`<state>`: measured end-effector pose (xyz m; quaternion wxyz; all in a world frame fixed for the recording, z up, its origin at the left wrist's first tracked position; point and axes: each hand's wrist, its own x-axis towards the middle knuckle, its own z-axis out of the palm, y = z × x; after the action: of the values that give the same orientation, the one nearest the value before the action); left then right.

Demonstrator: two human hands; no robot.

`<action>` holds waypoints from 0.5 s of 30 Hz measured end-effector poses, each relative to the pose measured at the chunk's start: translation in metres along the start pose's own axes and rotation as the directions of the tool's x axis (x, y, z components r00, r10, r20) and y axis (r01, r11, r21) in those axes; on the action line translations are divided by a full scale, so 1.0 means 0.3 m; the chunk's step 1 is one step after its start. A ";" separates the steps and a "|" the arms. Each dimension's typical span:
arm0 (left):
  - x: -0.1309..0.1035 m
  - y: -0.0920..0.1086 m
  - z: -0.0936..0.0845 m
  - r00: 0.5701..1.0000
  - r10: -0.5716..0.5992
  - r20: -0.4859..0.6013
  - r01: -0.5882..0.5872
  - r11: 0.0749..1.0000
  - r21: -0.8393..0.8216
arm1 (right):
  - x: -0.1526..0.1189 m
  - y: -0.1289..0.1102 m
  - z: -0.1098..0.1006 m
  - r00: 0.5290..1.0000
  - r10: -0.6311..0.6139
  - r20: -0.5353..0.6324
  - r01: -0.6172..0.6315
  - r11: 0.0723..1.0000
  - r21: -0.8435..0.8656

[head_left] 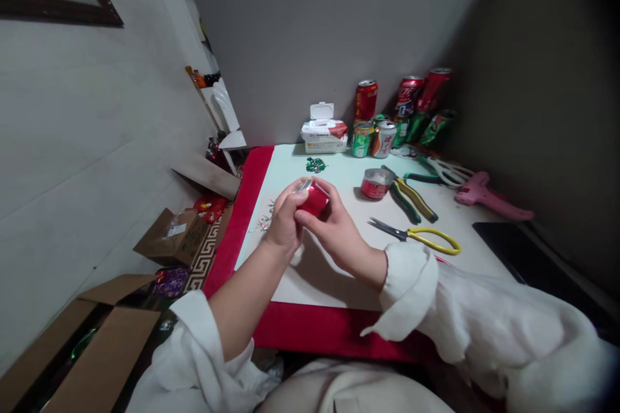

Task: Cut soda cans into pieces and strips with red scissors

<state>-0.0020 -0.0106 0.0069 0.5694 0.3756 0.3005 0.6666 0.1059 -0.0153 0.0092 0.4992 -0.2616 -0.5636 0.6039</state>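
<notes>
Both of my hands close round a cut piece of red can [316, 199], lifted over the white sheet. My left hand [287, 219] grips it from the left, its thumb near the silvery edge. From the right, my right hand [334, 216] wraps the same piece, thumb against its lower side. Just beyond the hands lies a small pile of green metal scraps [316, 165]. Thin silvery scraps [264, 222] lie partly behind my left hand. To the right are a short cut red can [376, 184], yellow-handled scissors [411, 234] and green-and-yellow pliers [411, 199].
Several drink cans [366, 100] stand stacked at the back right, next to a wipes packet [324, 135]. White-handled scissors [450, 172], a pink glue gun [489, 197] and a dark flat panel [523, 258] lie on the right. Open cardboard boxes [106, 348] stand on the floor at left.
</notes>
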 end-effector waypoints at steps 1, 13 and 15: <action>-0.001 -0.003 0.004 1.000 0.016 -0.015 -0.015 1.000 0.024 | -0.002 0.004 -0.002 1.000 -0.021 -0.012 0.021 1.000 -0.001; -0.003 0.000 -0.001 0.985 0.108 0.134 -0.134 0.971 0.197 | 0.045 -0.041 -0.129 0.978 -0.059 0.201 0.059 0.998 0.007; -0.001 0.005 -0.002 0.984 0.108 0.143 -0.138 0.966 0.219 | 0.054 -0.065 -0.140 0.970 -0.051 0.237 0.057 0.998 -0.016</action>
<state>-0.0032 -0.0112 0.0077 0.4986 0.4990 0.3132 0.6359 0.1428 0.0145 0.0219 0.4419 -0.1782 -0.6326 0.6105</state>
